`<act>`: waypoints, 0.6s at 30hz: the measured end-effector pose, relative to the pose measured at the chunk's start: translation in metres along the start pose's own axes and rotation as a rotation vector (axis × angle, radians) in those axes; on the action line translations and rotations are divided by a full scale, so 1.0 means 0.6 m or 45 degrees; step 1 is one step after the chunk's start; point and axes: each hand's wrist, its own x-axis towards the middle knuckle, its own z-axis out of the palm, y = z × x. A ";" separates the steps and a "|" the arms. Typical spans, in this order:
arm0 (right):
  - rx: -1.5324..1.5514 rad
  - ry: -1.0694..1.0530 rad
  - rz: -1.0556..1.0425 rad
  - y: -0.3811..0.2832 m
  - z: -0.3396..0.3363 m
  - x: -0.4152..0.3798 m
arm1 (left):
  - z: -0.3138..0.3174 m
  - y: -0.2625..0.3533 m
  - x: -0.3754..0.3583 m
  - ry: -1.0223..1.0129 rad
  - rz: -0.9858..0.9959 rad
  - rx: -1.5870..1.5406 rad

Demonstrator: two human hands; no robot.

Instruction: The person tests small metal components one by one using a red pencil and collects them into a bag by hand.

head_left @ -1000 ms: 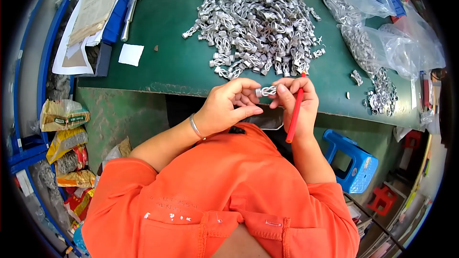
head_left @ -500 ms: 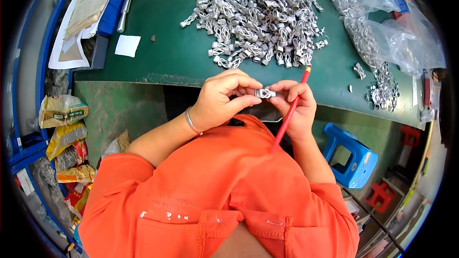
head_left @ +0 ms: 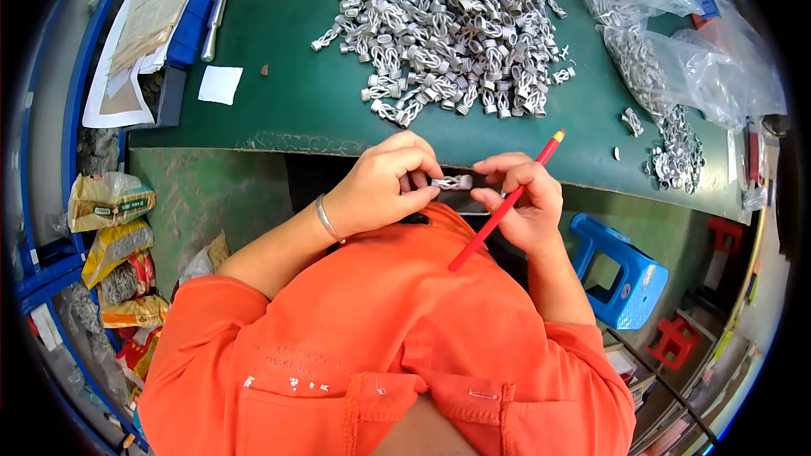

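A small silver metal piece with twisted openwork sides (head_left: 454,181) is pinched between the thumb and fingers of my left hand (head_left: 384,180), just off the table's front edge. My right hand (head_left: 528,198) has a long red pencil (head_left: 498,215) tucked among its fingers, its yellowish end pointing up and away and its other end near my orange shirt. The right thumb and fingertips are apart, close to the free end of the metal piece. A large heap of similar metal pieces (head_left: 448,29) lies on the green table beyond both hands.
On the green table (head_left: 287,110) lie a white paper square (head_left: 220,84) and, at right, clear bags of metal pieces (head_left: 638,63) beside a small pile of metal rings (head_left: 677,156). Below right stands a blue stool (head_left: 621,274). Sacks (head_left: 114,201) line the left side.
My right fingers have come off the metal piece, and the pencil has tilted over further. The left hand has turned slightly, bringing the piece a little left and nearer me.
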 end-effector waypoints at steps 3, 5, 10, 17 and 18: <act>-0.450 0.086 -0.175 0.019 -0.007 0.022 | 0.002 -0.002 -0.002 -0.008 -0.048 0.150; -0.654 0.180 -0.182 0.039 -0.004 0.042 | 0.005 -0.006 0.000 -0.002 -0.038 0.113; -0.886 0.142 -0.271 0.076 0.000 0.063 | 0.006 0.004 0.005 -0.013 -0.039 0.140; -0.161 0.396 0.188 0.052 0.008 0.031 | 0.003 -0.003 0.004 0.028 -0.091 0.071; 0.143 0.419 0.370 0.038 0.008 0.030 | 0.005 -0.003 0.006 0.028 -0.092 0.069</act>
